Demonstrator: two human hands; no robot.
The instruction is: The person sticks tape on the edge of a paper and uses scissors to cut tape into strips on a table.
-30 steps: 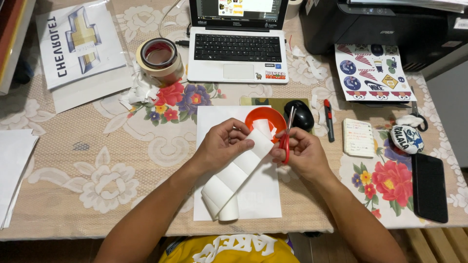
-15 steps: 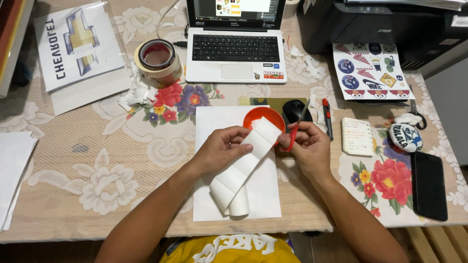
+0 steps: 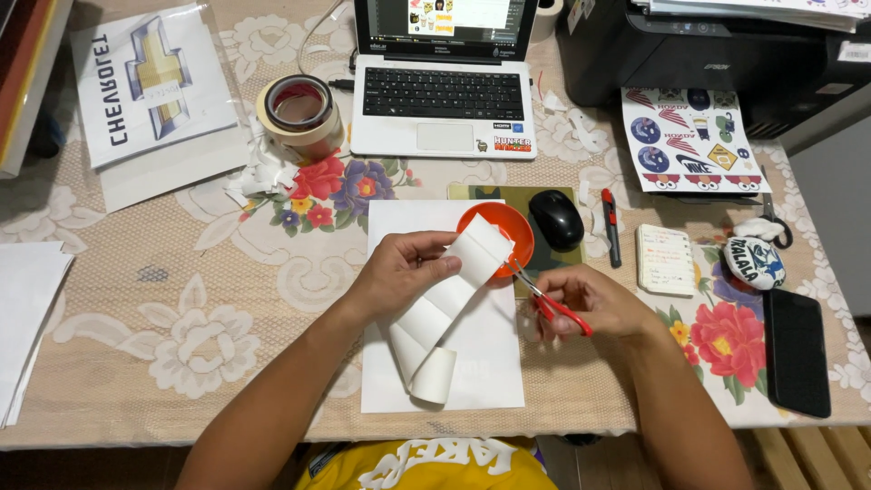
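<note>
The left hand pinches a long white paper strip near its top end; the strip's lower end curls into a loose roll at six o'clock, lying on a white sheet. The right hand, at three o'clock, is closed around red-handled scissors whose blades meet the strip's edge. Just beyond, at twelve o'clock, the strip's top partly covers an orange bowl; its contents cannot be seen. Farther off sits a tape roll.
</note>
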